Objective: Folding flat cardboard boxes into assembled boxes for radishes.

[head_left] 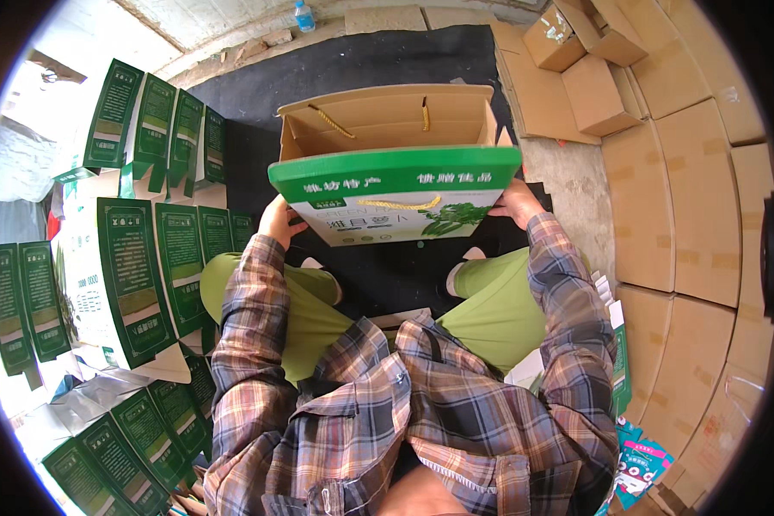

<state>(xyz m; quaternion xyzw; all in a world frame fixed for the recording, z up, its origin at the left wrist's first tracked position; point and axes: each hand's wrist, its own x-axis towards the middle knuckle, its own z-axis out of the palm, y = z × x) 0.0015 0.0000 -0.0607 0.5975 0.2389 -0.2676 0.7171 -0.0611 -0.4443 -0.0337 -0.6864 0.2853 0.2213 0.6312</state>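
Observation:
I hold a green and white gift box (394,189) with a gold cord handle in front of my knees, its brown cardboard inside and open lid (387,116) facing up. My left hand (277,219) grips the box's left end. At the right end my right hand (516,203) grips it too. My plaid sleeves and green trousers fill the lower middle of the view.
Several finished green boxes (133,275) are stacked on my left. Flat and folded brown cartons (679,198) pile up on my right and at the back right. A black mat (378,60) covers the floor ahead. A water bottle (304,15) stands at the far wall. Teal packets (641,464) lie at lower right.

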